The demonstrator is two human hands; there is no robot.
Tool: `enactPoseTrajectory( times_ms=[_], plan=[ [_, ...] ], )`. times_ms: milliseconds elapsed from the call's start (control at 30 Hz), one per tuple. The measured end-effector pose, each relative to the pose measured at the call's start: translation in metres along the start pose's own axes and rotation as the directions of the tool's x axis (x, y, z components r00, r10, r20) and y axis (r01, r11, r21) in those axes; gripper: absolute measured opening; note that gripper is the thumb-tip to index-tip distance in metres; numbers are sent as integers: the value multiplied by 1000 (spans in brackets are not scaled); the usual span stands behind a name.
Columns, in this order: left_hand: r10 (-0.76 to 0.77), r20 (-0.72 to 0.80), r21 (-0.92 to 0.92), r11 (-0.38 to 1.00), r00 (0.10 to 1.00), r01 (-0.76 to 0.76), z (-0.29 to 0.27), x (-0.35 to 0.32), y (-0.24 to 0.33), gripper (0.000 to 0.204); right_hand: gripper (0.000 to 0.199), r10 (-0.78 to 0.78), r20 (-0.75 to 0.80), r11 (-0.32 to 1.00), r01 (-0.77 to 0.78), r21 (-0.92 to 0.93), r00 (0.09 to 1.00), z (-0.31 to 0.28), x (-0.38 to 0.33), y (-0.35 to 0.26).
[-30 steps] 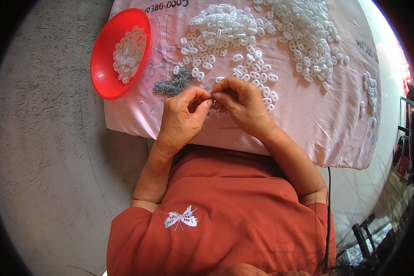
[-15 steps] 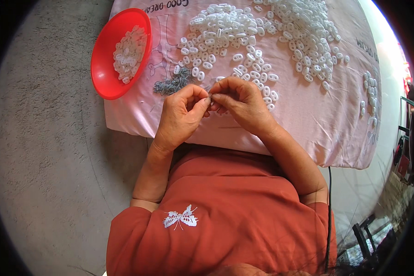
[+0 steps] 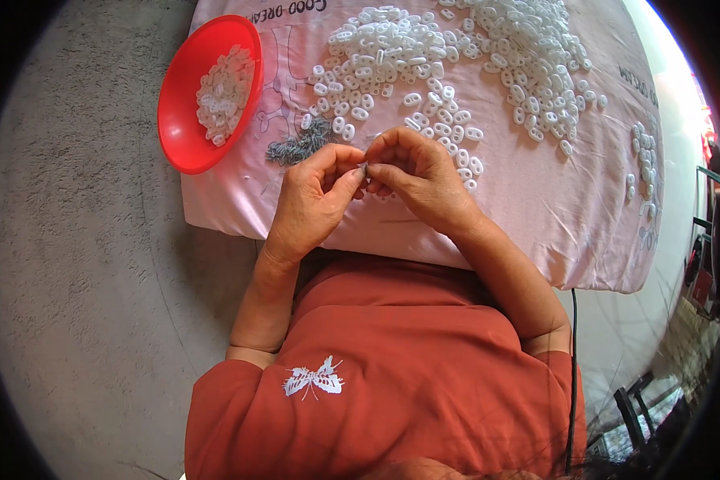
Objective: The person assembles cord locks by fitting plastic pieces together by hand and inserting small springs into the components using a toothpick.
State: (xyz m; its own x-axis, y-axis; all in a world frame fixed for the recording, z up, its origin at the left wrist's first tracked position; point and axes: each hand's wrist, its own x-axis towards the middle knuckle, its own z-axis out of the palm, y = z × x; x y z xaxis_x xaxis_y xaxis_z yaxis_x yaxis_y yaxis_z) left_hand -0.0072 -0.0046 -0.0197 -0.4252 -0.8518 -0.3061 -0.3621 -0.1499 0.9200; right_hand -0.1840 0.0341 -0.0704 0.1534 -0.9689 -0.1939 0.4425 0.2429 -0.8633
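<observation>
My left hand (image 3: 314, 196) and my right hand (image 3: 426, 180) meet fingertip to fingertip above the near edge of the cloth-covered table. Thumb and forefinger of each are pinched together on something tiny that I cannot make out; the fingers hide most of it. Just beyond my left hand lies a tangled bunch of thin grey strands (image 3: 302, 144). Past my right hand are scattered small white oval pieces with two slots (image 3: 444, 130), which run back into a larger heap (image 3: 388, 48).
A red bowl (image 3: 176, 120) with whitish pieces (image 3: 226, 96) in it stands at the table's left edge. Another big heap of white ovals (image 3: 536, 72) lies at the back right, and a few more (image 3: 644, 160) near the right edge. A black cable (image 3: 573, 360) hangs at my right.
My right hand's fingers have shifted very slightly against those of my left. Both hands keep their pinch in the same place, and the pieces on the table look unmoved.
</observation>
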Motion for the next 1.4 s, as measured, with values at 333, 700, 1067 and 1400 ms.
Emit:
enactPoseTrajectory(
  times_ms=[333, 700, 1067, 1400],
  plan=[
    [176, -155, 326, 938, 972, -118, -16, 8, -9, 10, 12, -152, -143, 956, 108, -273, 978, -4, 0, -7],
    [290, -15, 515, 822, 957, -241, 0, 4, -9, 11, 13, -363, -141, 798, 229, -558, 921, -6, -1, -4],
    [277, -17, 574, 789, 961, -218, 3, 4, -17, 7, 11, -541, -60, 592, 329, -736, 839, -2, 0, -5],
    [302, -66, 569, 794, 951, -213, -2, 5, -14, 5, 11, -531, 4, 555, 351, -754, 848, 1, -2, 1]
  ],
)
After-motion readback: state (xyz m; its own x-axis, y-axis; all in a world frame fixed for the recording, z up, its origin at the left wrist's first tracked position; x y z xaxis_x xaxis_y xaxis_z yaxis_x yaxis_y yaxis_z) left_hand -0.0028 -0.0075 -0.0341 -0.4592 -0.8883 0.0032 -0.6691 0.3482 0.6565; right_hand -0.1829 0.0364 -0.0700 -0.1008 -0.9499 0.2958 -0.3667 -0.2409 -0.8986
